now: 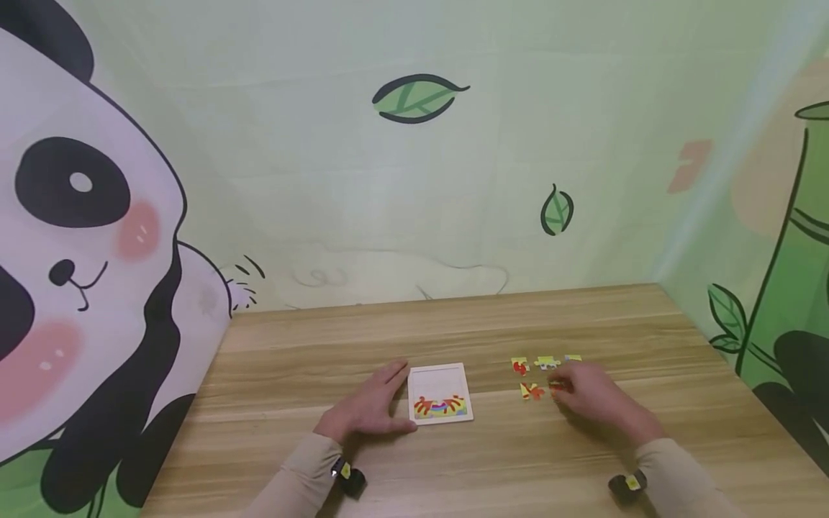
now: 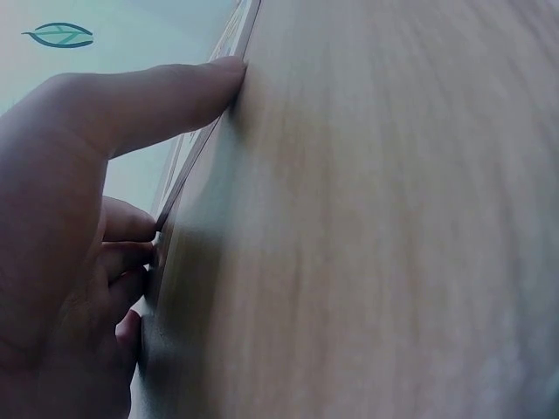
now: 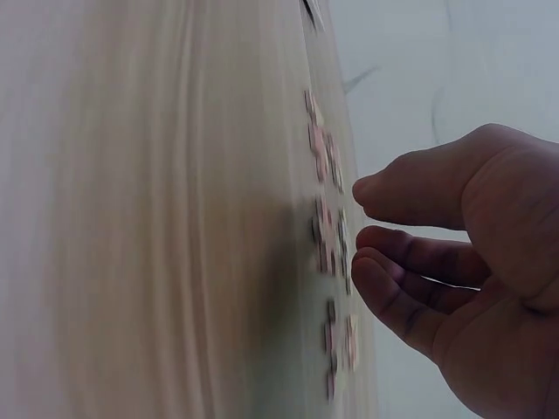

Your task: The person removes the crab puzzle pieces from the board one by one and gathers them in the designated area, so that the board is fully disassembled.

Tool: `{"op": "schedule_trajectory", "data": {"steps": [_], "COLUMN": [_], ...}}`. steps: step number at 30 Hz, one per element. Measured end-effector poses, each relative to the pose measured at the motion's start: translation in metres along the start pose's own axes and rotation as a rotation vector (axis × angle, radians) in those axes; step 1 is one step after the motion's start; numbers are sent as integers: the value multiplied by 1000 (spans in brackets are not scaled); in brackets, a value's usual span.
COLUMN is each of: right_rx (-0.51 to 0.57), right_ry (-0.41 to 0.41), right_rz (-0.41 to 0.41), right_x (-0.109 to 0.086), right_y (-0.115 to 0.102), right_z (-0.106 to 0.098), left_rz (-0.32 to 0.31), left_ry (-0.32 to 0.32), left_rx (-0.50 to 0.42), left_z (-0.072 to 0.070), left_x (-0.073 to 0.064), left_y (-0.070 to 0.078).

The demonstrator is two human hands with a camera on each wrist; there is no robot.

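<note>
A square white puzzle tray lies on the table, its lower part filled with colourful pieces. My left hand rests at its left side, the thumb near the lower left corner and the fingers by the upper left one. In the left wrist view the thumb is straight, with its tip against the tray's edge. My right hand hovers over loose puzzle pieces, partly covering them. A gap shows between the thumb and the bent fingers in the right wrist view, with nothing held there.
Loose pieces lie right of the tray: a red and yellow one, a yellow one and an orange one among them. The wooden table meets a printed cloth wall at the back and sides.
</note>
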State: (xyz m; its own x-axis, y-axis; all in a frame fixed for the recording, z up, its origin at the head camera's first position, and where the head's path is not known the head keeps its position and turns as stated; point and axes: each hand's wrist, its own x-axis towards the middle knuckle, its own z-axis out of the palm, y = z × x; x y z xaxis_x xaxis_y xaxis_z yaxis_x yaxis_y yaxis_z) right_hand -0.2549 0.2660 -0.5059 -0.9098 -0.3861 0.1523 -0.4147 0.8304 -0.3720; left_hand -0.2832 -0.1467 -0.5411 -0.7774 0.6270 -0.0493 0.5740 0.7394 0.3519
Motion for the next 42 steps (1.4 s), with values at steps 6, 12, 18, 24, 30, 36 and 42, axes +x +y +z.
{"op": "schedule_trajectory", "data": {"steps": [6,12,18,24,30,36,42], "right_rx": [32,70,46,54,85,73,84], "right_ry": [2,14,-3,-57,-114,-107,-120], "right_rz": [-63,-144,-138,-115,-73,-101,-109], "right_x": [8,17,24,32,41,48,55], "right_y": [-14,-26,-37,-49,-62,-74,-87], "right_z": [6,11,17,22,24,28,31], "left_rz": [-2,1,1,-10,-13,-9,-14], "left_ry": [-6,-3,-1,-7,-6,-8,-12], "left_rx": [-3,-5,-5,-10,-16,-11,-7], "left_z": [1,0,-1,-1,-1,0,-1], "left_x": [0,0,0,-1,-1,0,0], "left_y": [0,0,1,2,3,2,2]}}
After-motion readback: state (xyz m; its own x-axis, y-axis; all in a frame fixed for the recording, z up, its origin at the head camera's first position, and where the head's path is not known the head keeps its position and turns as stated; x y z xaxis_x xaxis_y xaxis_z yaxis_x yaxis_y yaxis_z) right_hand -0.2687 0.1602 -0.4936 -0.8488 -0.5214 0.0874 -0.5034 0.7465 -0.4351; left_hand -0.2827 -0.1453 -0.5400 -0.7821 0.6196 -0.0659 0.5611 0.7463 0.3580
